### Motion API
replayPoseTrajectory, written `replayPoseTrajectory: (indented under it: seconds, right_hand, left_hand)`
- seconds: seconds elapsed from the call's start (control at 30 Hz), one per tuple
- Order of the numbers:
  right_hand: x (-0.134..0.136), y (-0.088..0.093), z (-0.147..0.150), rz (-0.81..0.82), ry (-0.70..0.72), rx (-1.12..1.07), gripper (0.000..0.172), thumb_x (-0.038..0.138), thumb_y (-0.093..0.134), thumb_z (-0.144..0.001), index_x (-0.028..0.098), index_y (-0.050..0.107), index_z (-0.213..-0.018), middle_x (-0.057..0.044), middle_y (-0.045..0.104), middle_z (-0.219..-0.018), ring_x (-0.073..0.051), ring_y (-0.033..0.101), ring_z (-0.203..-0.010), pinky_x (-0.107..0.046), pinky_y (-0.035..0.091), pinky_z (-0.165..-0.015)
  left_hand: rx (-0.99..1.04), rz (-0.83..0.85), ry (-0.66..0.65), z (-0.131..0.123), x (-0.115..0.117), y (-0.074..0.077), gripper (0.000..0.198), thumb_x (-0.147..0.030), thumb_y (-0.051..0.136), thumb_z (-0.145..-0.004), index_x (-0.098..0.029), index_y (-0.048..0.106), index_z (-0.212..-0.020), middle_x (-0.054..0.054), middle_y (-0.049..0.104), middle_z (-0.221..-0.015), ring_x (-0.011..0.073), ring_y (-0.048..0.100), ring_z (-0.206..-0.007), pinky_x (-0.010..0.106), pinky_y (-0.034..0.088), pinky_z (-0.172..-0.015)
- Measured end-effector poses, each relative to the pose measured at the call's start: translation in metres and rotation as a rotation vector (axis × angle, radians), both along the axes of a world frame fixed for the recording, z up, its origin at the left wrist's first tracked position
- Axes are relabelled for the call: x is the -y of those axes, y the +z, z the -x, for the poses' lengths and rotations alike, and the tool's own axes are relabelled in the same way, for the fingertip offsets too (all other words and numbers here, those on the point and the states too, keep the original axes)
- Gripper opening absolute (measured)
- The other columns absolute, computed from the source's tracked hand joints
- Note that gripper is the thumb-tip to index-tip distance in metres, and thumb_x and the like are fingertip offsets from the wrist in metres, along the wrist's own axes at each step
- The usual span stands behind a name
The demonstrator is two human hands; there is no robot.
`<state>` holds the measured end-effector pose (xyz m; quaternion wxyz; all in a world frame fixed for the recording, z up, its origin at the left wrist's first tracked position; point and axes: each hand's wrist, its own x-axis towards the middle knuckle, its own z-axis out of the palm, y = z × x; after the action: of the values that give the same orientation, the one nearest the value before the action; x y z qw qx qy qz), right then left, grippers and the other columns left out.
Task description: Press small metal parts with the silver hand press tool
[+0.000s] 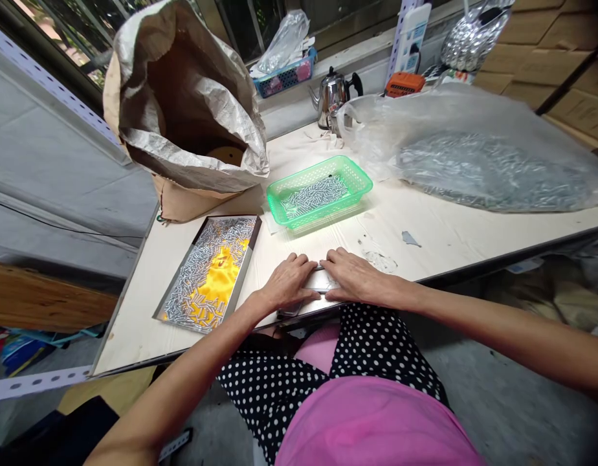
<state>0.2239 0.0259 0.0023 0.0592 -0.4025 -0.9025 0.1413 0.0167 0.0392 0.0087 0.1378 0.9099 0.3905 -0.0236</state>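
Note:
Both my hands rest at the near edge of the white table. My left hand lies palm down with fingers curled over a small flat metal piece. My right hand lies palm down on the same piece, fingers pressed together, its fingertips meeting those of the left. Most of the piece is hidden under the hands. A green plastic basket with several small metal pins stands just beyond the hands. To the left lies a metal tray with several pins spread over a yellow lining.
A big open paper sack stands at the back left. A clear plastic bag of metal pins sprawls at the right. A steel kettle and a blue basket sit on the sill behind. Cardboard boxes are stacked at the far right.

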Motion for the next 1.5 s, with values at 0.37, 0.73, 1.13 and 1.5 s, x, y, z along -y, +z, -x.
replayPoseTrajectory:
  seconds: [0.37, 0.73, 1.13, 1.5]
  right_hand:
    - [-0.018, -0.010, 0.014, -0.014, 0.066, 0.058, 0.011, 0.016, 0.055, -0.091, 0.012, 0.065, -0.092, -0.010, 0.064, -0.092, -0.021, 0.056, -0.089, -0.033, 0.042, -0.081]
    - [-0.037, -0.018, -0.013, -0.011, 0.095, -0.085, 0.036, 0.041, 0.049, -0.096, 0.015, 0.063, -0.116, -0.013, 0.060, -0.105, -0.024, 0.052, -0.095, -0.036, 0.039, -0.084]
    - [-0.053, -0.007, 0.040, -0.189, 0.082, -0.035, 0.015, 0.021, 0.057, -0.091, 0.018, 0.070, -0.097, -0.009, 0.064, -0.101, -0.023, 0.050, -0.096, -0.034, 0.032, -0.079]
    - [-0.020, -0.004, 0.121, -0.207, 0.721, 0.029, 0.014, 0.019, 0.058, -0.090, 0.018, 0.068, -0.082, -0.008, 0.063, -0.088, -0.022, 0.047, -0.091, -0.035, 0.031, -0.070]
  left_hand:
    - [0.102, 0.013, 0.129, -0.003, -0.003, -0.015, 0.027, -0.040, 0.051, -0.095, -0.017, 0.063, -0.089, 0.007, 0.060, -0.090, 0.0224, 0.051, -0.089, 0.035, 0.044, -0.078]
    - [0.236, -0.228, 0.232, -0.016, 0.066, -0.035, 0.039, -0.034, 0.055, -0.094, -0.016, 0.052, -0.128, 0.016, 0.052, -0.139, 0.0312, 0.043, -0.133, 0.051, 0.036, -0.110]
    - [0.393, -0.151, 0.156, -0.027, 0.085, -0.049, 0.054, -0.053, 0.051, -0.092, -0.015, 0.053, -0.130, 0.016, 0.056, -0.137, 0.0315, 0.043, -0.136, 0.053, 0.033, -0.114]
    - [0.481, -0.508, -0.074, 0.016, 0.141, 0.000, 0.016, -0.025, 0.053, -0.095, -0.016, 0.065, -0.100, 0.005, 0.071, -0.094, 0.0165, 0.064, -0.095, 0.030, 0.049, -0.095]
